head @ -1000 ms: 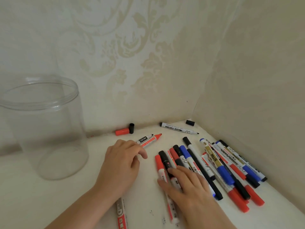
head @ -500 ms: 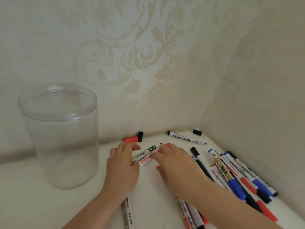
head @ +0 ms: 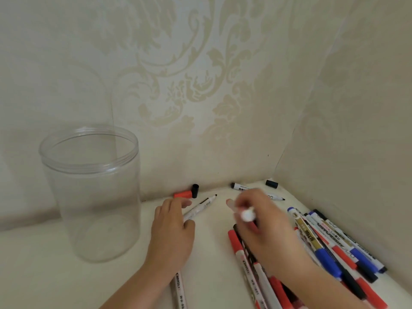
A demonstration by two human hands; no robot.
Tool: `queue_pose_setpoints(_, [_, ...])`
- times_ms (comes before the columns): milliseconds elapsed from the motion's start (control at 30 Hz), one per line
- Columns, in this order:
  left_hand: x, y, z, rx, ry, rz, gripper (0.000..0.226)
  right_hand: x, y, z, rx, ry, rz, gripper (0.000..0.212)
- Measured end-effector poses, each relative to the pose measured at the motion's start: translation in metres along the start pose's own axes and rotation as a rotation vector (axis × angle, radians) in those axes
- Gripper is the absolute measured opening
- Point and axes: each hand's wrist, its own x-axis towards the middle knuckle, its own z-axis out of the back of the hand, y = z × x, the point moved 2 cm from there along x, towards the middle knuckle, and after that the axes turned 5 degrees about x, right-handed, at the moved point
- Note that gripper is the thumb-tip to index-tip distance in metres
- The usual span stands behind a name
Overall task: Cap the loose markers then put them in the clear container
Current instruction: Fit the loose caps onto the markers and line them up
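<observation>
On the white tabletop, the left hand [head: 171, 228] lies palm down, fingers curled around an uncapped black-tipped marker [head: 199, 208]. The blurred right hand [head: 260, 221] grips a second marker [head: 247, 215] end-on. The clear container [head: 93, 190] stands upright at left.

Cream tabletop [head: 66, 284]: markers [head: 330, 246], clear container [head: 93, 197].
</observation>
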Motion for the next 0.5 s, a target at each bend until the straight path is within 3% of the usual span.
queue_pose_setpoints(100, [0.003, -0.001, 0.001, 0.006, -0.032, -0.056, 0.033, -0.028, -0.014, 0.038, 0.797, -0.175, -0.398, 0.018])
queue_pose_setpoints(200, [0.009, -0.008, 0.002, 0.126, -0.073, -0.1, 0.035, -0.053, -0.037, 0.047, 1.387, -0.332, -0.671, 0.055])
queue_pose_setpoints(233, [0.012, -0.01, 0.001, 0.17, -0.076, -0.098, 0.036, -0.059, -0.042, 0.047, 1.461, -0.379, -0.767, 0.057])
queue_pose_setpoints(367, [0.027, -0.009, -0.007, 0.333, -0.026, -0.096, 0.036, -0.069, -0.05, 0.044, 1.538, -0.427, -0.949, 0.018])
queue_pose_setpoints(500, [0.042, 0.006, -0.019, 0.482, 0.016, -0.067, 0.031, -0.073, -0.054, 0.045, 1.523, -0.383, -0.932, 0.021])
